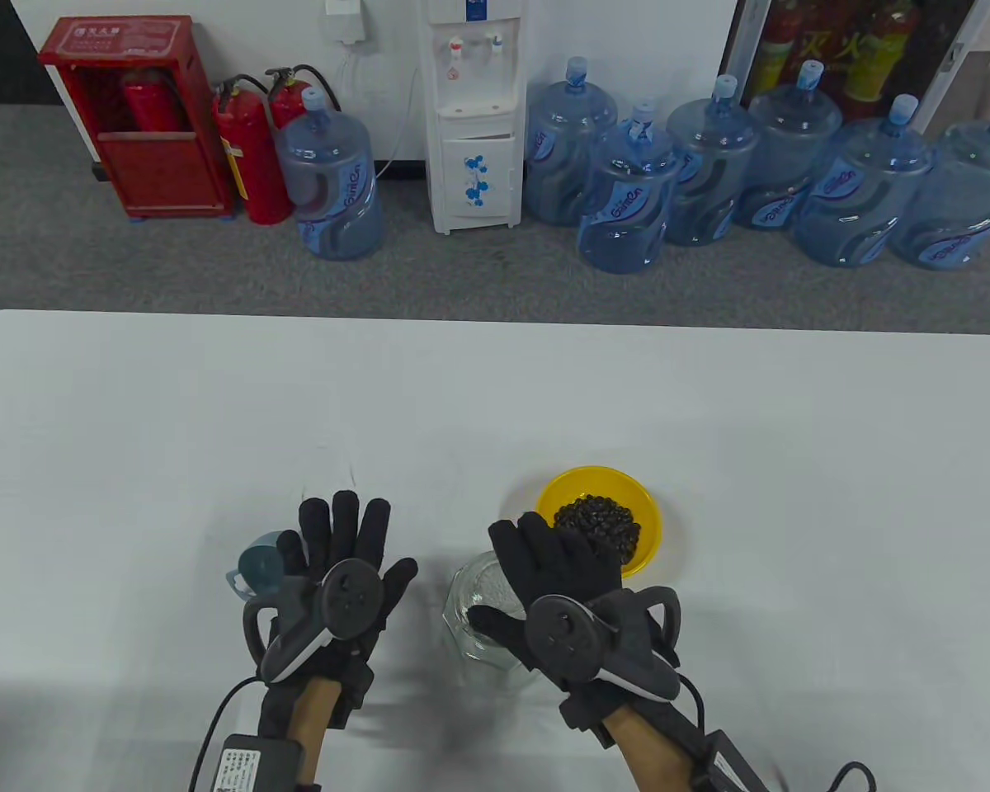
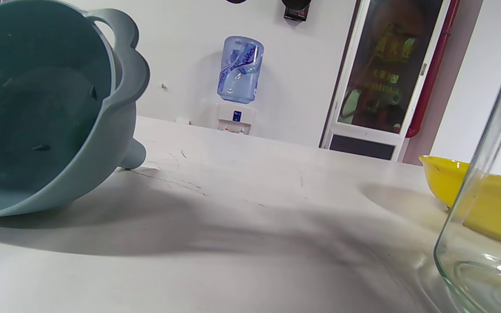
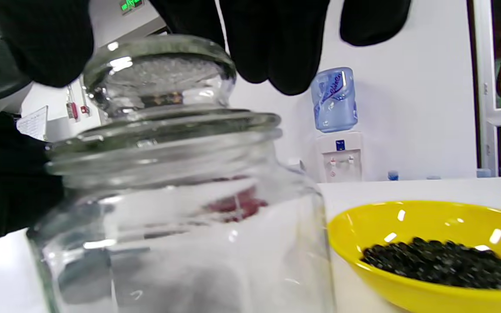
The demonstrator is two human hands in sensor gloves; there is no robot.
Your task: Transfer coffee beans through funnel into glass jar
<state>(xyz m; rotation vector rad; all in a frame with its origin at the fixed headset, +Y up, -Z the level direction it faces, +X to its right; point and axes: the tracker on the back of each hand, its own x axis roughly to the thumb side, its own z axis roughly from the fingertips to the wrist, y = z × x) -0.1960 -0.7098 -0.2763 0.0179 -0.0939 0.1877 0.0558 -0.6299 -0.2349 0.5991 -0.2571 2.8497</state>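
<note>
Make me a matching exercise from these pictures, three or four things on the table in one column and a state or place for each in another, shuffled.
Column one:
1. clear glass jar
2. round yellow plastic bowl
3. blue-grey plastic funnel
4. right hand

Column two:
A. lying on its side
B. holds dark coffee beans
C. over the jar's lid
D. glass lid on it

Pairs: 1-D, 2-B, 3-A, 4-C

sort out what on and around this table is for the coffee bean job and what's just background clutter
For the job:
glass jar with its lid
funnel
yellow bowl of coffee beans

Just about:
water bottles
water dispenser
fire extinguishers
red cabinet
</note>
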